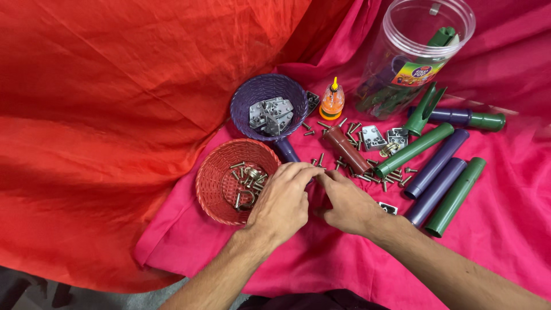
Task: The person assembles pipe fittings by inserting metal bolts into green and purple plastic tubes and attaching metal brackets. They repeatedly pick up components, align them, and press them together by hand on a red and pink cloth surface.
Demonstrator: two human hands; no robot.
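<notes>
Left hand (pixel 282 202) and right hand (pixel 343 201) close together on the pink cloth-covered table (pixel 321 264), fingertips bunched and meeting over something too small to tell. Just left, touching the left hand: red woven plastic basket (pixel 213 182) of metal screws and rings. Behind: purple woven basket (pixel 252 95) with grey metal brackets. Right: scattered small steel screws (pixel 387 178), smooth green and purple plastic tubes (pixel 445 183), brown tube (pixel 346 149). Near the far edge: clear round plastic jar (pixel 402 40), small orange bottle (pixel 332 100).
</notes>
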